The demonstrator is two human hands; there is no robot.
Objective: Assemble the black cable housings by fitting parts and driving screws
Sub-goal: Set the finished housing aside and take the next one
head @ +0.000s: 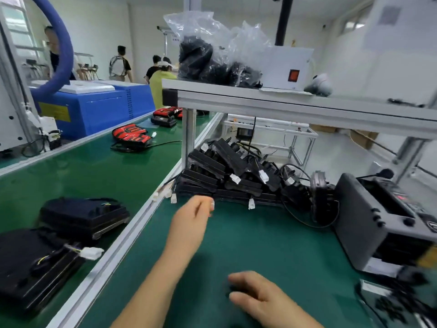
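My left hand [191, 223] is stretched out with its fingers loosely bent and nothing visible in them, its tips just short of the pile of black housings [224, 176]. The pile is stacked too tangled for me to count. I make out about seven white connectors [235, 179] on its cables.

My right hand [257, 297] is blurred, curled over a dark smear, and I cannot tell whether it grips anything. Green mat [272, 245] lies open between the hands.

An aluminium rail [113, 252] runs left of the left hand. Beyond it the conveyor [94, 166] carries two dark stacks and two red-and-black units [131, 136]. A shelf [283, 100] overhangs the pile. Right of both hands a grey machine [378, 223] is cut off at the frame.
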